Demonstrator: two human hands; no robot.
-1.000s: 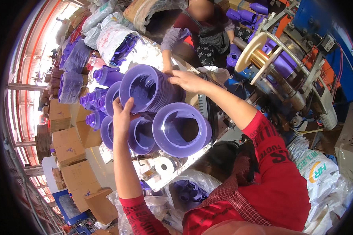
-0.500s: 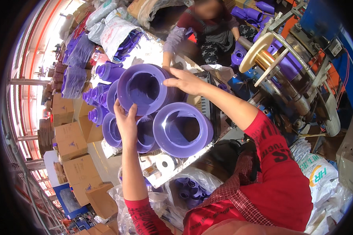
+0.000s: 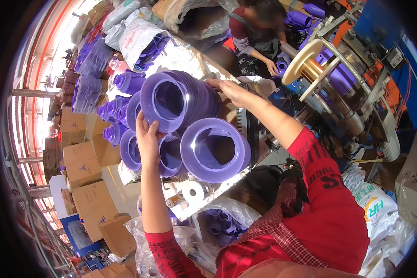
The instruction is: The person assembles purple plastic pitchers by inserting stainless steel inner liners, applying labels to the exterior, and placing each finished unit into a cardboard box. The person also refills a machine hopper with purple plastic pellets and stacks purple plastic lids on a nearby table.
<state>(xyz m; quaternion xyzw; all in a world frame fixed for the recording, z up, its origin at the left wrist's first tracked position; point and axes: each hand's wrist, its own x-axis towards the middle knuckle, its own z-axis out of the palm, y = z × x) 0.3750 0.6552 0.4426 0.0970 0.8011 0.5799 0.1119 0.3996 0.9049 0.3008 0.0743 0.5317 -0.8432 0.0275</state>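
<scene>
A long stack of nested purple plastic tubs (image 3: pixel 204 99), wide-rimmed with round openings, lies on its side on top of other stacks. My left hand (image 3: pixel 148 139) grips the near rim at its lower left, thumb and fingers bent over the edge. At the far right end, my right hand (image 3: pixel 231 90) reaches round the stack with its fingers against it; the fingertips are partly hidden. Below sits another stack of purple tubs (image 3: pixel 243 148), its opening facing me. Further purple tubs (image 3: pixel 130 150) lie beneath and to the left of my left hand.
Purple bottle-shaped parts (image 3: pixel 129 82) and a white sack (image 3: pixel 141 39) lie farther along the table. A white tape roll (image 3: pixel 194 192) sits at the near table edge. Cardboard boxes (image 3: pixel 95 204) line the left; a foil-roll machine (image 3: pixel 306 69) and a co-worker (image 3: pixel 259 32) are at the right.
My right hand has moved from the stack's near side to its far end. The stack has turned, showing more of its length. The co-worker has shifted right, an arm withdrawn from the table.
</scene>
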